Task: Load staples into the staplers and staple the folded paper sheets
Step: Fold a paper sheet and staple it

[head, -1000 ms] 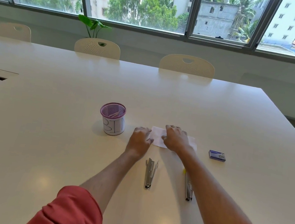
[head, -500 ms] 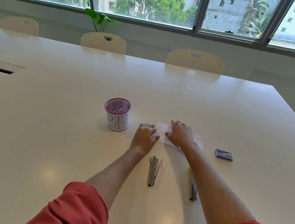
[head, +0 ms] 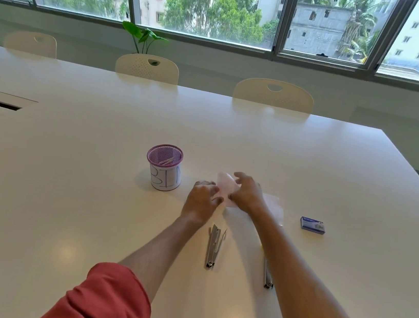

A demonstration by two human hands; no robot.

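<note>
Two hands meet over a thin white paper sheet point(head: 225, 188), which serves as the landmark on the pale glossy worktop point(head: 63, 192). Left of the sheet stands a purple mesh cup with a white paper label point(head: 164, 167). The left hand point(head: 203, 198) rests at the sheet's left edge, fingers curled and pinching it. The right hand point(head: 248, 194) lies across the sheet with its fingers closed on the curled-up left part, which is lifted off the surface as if being folded over. Nearer the person than the sheet lie two slim metal staplers, one point(head: 213, 247) just below the left hand and lying open, the other point(head: 267, 275) partly hidden under the right forearm. Right of the sheet sits a small blue staple box point(head: 312, 225), apart. Folding looks to be the step in hand; next, the crease wants pressing flat, then staples fetched from the box.
</note>
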